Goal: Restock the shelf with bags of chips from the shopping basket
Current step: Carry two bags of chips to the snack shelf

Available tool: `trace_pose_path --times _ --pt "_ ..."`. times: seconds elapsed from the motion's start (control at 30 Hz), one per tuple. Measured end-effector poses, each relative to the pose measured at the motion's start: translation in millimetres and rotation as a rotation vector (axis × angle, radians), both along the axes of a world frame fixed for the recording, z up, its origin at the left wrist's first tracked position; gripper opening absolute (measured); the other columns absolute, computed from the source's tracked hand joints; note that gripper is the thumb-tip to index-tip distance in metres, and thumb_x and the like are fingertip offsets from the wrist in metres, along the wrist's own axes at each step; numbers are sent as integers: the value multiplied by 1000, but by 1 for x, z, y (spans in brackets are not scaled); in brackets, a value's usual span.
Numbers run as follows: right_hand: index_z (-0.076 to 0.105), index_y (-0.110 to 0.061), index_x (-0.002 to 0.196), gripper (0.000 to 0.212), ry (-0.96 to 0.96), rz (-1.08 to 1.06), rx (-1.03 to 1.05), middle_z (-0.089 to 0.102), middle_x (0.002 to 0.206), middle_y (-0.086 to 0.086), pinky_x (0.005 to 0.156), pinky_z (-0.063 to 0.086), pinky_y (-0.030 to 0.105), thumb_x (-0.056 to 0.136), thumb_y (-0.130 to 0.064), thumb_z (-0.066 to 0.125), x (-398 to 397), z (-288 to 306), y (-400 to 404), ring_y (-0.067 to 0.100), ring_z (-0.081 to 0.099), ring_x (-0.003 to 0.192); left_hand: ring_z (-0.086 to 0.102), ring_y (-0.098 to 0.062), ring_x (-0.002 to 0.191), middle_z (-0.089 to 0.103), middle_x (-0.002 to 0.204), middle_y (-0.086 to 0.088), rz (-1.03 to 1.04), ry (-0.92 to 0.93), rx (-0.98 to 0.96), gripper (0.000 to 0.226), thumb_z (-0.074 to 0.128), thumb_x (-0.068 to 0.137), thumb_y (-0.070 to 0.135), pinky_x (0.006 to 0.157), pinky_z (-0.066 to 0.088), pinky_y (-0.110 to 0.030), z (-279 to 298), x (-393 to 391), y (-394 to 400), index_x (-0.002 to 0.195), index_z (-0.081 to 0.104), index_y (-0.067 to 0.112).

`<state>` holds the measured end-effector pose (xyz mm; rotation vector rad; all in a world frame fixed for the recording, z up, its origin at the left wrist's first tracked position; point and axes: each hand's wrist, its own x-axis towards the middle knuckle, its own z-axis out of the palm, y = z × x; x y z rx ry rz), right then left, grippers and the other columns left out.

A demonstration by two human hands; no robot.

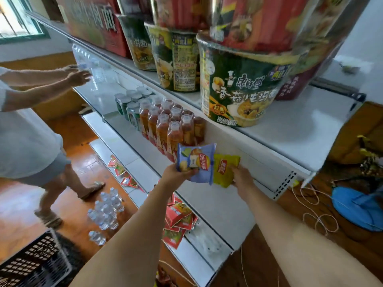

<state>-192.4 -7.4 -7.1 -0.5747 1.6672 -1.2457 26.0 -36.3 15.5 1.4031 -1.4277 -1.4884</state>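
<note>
**Both hands hold chip bags at the shelf**

Left hand (176, 176) grips a blue bag of chips (195, 162) from below, fingers curled round its lower edge. Right hand (241, 179) pinches a yellow bag of chips (224, 170) just beside it, the two bags touching. Both sit against the white shelf (238, 206) edge. Orange drink bottles (172, 129) stand just above the left hand; a black basket (35, 259) lies far below it.

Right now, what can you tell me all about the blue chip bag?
The blue chip bag is a small glossy packet, looking like crinkly plastic, with a red logo and pictures of chips and lime. It is unopened, tilted, held up by the left hand in front of the shelf, overlapping a yellow chip bag beside it.
</note>
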Motion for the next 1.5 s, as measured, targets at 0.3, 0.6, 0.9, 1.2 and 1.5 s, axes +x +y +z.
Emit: trace_pose_path --times 0.3,0.6,0.9,1.2,1.5 --pt "66 -37 113 56 -119 249 -30 74 108 -6 93 54 41 82 -76 40 71 99 89 19 69 102 72 -10 76 66 111 -21 -140 307 0 44 70 79 -11 67 60 -24 60 7 72 121 58 -6" --pt "62 -23 105 49 476 167 -4 69 102 0 72 55 30 69 -51 80 85 152 170 16 65 87 57 -33 120 50 138 -19 -36 332 105 77 71 86 14 85 49 -36 100 9 136 146 22 8" --pt "40 -29 143 80 940 328 74 52 130 -15 88 42 21 75 -45 78 24 217 328 7 50 114 66 -10 107 70 117 8 -990 -155 -233 51 70 79 57 95 52 -28 148 -49 193 124 62 33" --pt "30 -36 147 100 699 -215 43 42 133 -12 88 48 27 64 -55 82 -107 221 542 11 48 120 63 -6 109 67 117 14 -1304 -20 -84 42 55 88 59 92 50 -25 175 -211 390 121 58 33" --pt "56 -26 125 67 334 -1013 -97 63 120 -8 99 49 40 72 -66 69 -217 165 787 15 60 110 73 -3 75 74 93 6 -1435 158 55 28 57 95 36 59 54 -14 141 -418 665 117 64 19"
